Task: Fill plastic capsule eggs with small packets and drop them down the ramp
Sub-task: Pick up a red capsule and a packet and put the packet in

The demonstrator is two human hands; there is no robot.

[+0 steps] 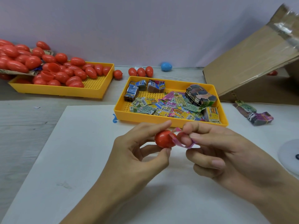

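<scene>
Head view, L to R: yellow tray at far left w/ red capsule eggs heaped in it; three loose red eggs and a blue egg behind. Your left hand grips a red egg half between thumb and fingertips, above the white sheet on the table. Your right hand pinches a pink packet, curled, touching the egg's rim. Packet tray just beyond your hands. Cardboard ramp far right.
</scene>
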